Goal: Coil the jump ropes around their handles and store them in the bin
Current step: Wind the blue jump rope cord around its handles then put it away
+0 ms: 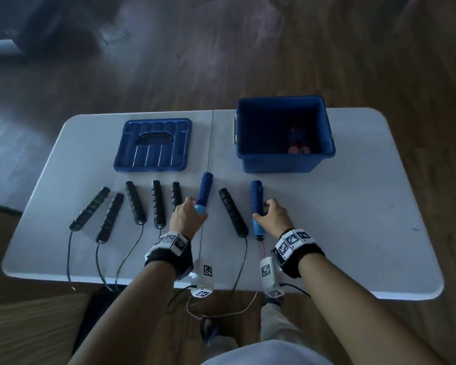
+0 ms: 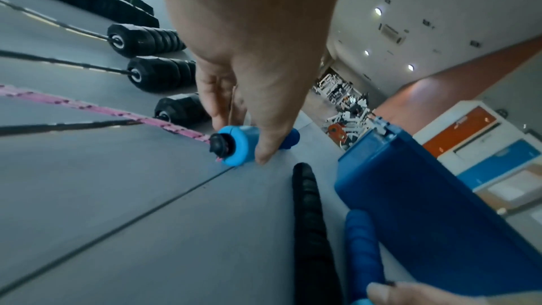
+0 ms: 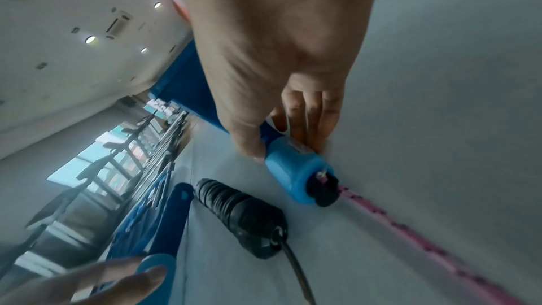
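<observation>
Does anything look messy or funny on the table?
A little. One black handle lies between the two blue handles, away from the other black ones. Every rope dangles off the table edge, and the bin's lid lies beside the bin.

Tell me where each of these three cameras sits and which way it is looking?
Head: worn on the head, looking down at the table, the bin and both forearms and hands.
Left wrist: on the left wrist, looking along the left hand gripping a blue handle.
Right wrist: on the right wrist, looking along the right hand gripping the other blue handle.
Shared: both wrist views show the pink rope, the bin and the opposite hand.
</observation>
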